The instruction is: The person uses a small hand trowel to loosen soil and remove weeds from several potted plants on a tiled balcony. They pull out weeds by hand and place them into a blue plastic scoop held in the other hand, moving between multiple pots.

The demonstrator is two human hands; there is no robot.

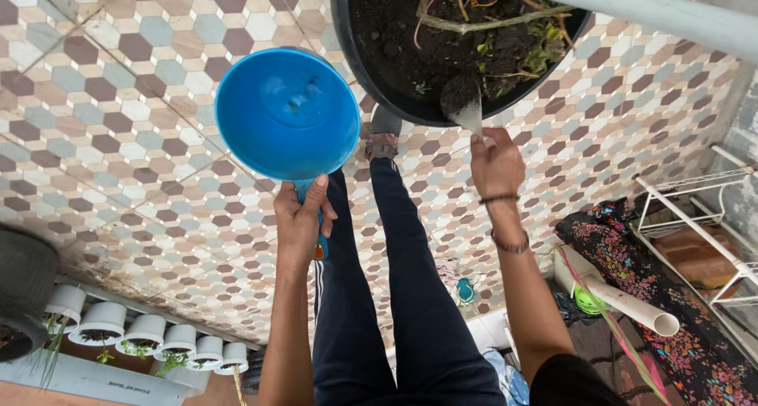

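Observation:
My left hand (pixel 299 219) grips the handle of a round blue scoop-like dipper (pixel 287 114), held out in front of me with its bowl facing the camera. My right hand (pixel 496 165) holds a small metal trowel (pixel 467 106) whose soil-caked blade dips into the black plant pot (pixel 371 74). The pot holds dark soil, a bare stem and small green weeds. My legs in dark trousers stretch forward between both arms, one foot resting by the pot's rim.
A hexagon-tiled floor spreads below. A grey pipe (pixel 671 15) crosses above the pot. A row of small white pots (pixel 142 335) with seedlings sits at lower left. A white pipe (pixel 624 299), floral cloth (pixel 655 295) and white wire rack (pixel 703 216) lie to the right.

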